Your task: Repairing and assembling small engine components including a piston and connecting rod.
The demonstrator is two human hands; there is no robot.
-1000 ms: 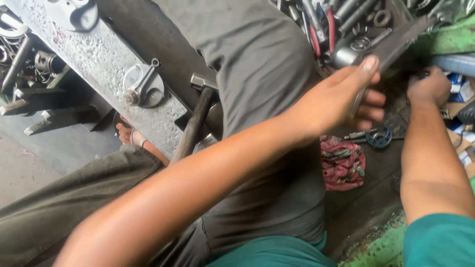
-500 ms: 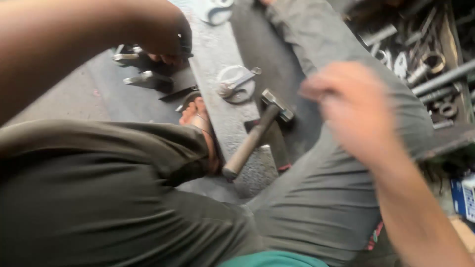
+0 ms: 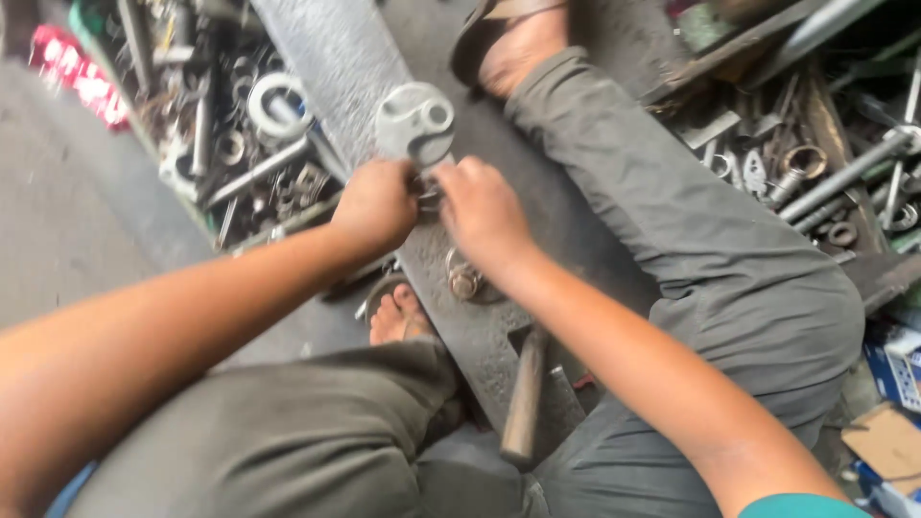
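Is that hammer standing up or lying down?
Lying down: the hammer rests flat on the metal beam, wooden handle toward the camera.

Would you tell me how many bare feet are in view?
2: one foot left of the steel bar, below the left hand; one sandalled foot at top, right of it.

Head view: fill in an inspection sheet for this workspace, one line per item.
Surface: long grey metal bar running between the person's legs, over a concrete floor.
Job's things: flat metal bracket with holes lying on the bar; small metal fitting nearer the person.
Clutter: hammer by the bar; scrap metal parts heaped on the left, rods and rings on the right.
Grippers: left hand and right hand meet at the bracket's near edge; grip hidden.
Cables: nothing seen.
Surroundings: cardboard at lower right.
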